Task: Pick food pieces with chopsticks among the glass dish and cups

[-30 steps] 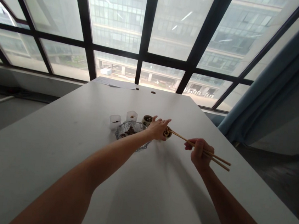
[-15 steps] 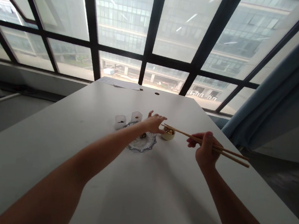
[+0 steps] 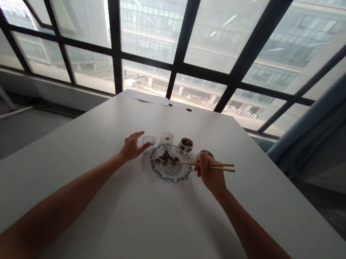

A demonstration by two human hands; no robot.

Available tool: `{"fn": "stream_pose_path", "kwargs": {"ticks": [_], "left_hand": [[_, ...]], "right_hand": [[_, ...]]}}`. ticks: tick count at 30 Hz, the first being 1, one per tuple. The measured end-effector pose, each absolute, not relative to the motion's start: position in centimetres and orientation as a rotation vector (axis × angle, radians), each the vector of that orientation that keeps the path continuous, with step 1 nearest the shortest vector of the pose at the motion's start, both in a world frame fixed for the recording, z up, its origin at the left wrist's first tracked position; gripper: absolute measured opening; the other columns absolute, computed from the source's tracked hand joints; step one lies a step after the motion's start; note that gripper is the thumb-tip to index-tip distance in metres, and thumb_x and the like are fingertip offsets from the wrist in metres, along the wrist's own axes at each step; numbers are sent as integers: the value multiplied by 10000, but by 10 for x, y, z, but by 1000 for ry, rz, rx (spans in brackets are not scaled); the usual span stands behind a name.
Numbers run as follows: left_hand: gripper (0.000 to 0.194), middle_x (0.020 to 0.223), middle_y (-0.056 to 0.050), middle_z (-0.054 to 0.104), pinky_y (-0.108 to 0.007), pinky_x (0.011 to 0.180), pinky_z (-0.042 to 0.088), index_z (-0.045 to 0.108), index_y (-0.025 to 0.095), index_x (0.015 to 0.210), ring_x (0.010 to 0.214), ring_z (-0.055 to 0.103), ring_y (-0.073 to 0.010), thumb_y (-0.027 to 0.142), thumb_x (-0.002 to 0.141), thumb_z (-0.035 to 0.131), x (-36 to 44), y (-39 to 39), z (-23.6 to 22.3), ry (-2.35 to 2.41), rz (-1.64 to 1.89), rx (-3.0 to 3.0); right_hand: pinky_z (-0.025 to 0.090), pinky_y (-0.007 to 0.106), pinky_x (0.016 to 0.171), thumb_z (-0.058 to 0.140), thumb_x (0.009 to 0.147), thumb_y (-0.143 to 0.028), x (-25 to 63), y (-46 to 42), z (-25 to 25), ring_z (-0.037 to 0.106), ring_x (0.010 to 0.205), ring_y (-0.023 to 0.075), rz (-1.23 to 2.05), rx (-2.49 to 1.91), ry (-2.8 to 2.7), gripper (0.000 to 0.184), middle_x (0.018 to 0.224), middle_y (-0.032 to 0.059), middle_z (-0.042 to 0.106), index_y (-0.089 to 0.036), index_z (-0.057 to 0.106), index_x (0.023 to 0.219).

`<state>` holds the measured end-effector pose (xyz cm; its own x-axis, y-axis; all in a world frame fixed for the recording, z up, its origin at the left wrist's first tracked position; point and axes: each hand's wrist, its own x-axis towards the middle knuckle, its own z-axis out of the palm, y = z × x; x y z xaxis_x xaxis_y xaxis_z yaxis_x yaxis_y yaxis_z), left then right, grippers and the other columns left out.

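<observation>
My right hand (image 3: 212, 178) grips a pair of wooden chopsticks (image 3: 188, 163), whose tips reach into a scalloped clear glass bowl (image 3: 170, 179). Dark brown pieces (image 3: 166, 157) lie in the bowl by the tips. At the bowl's left, my left hand (image 3: 133, 146) is open, thumb and fingers spread beside a small white cup (image 3: 149, 139). I cannot tell whether the thumb touches that cup. Behind the bowl stand a second white cup (image 3: 167, 138) and a patterned cup (image 3: 186, 146) with dark contents. A pale cup (image 3: 207, 153) is partly hidden by my right hand.
Everything stands on a large white table (image 3: 147, 225). Papers (image 3: 147, 98) lie at its far edge, near two round holes in the top. Beyond are black-framed windows, with a blue curtain (image 3: 325, 116) at the right.
My left hand has moved left from near the pale cup to the left white cup. My right hand has moved left, bringing the chopstick tips from the pale cup into the bowl. The view shifted slightly.
</observation>
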<state>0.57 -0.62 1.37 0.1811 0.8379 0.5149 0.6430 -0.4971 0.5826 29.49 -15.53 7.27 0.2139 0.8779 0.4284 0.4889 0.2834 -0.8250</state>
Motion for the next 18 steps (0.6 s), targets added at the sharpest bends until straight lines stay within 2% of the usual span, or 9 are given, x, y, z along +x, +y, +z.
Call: {"fn": "stream_pose_path", "kwargs": {"ticks": [8,13,18], "left_hand": [[784,1236,-161,633,-429,989,484,484,147,1342,1124,619,-290,616,743,674,8,-2,-2,1316,1158,2094],[736,1126,-132,668,-410,947,503,491,150,1340,1047,650,-274,557,759,687,9,-4,-2,1318,1149,2088],[740,1127,-144,666,-406,952,500,489,124,1342,1050,651,-278,536,761,691,7,-4,-2,1329,1133,2078]], "right_hand": [[414,228,325,528,852,-733,300,-152,72,528,342,128,546,-1345,-1246,596,502,37,624,-168,625,688],[390,230,288,636,746,-749,311,-141,62,517,335,140,757,-1252,-835,591,456,41,597,-169,589,644],[404,224,289,649,771,-700,318,-136,54,516,343,133,829,-1216,-771,550,453,36,593,-167,590,648]]}}
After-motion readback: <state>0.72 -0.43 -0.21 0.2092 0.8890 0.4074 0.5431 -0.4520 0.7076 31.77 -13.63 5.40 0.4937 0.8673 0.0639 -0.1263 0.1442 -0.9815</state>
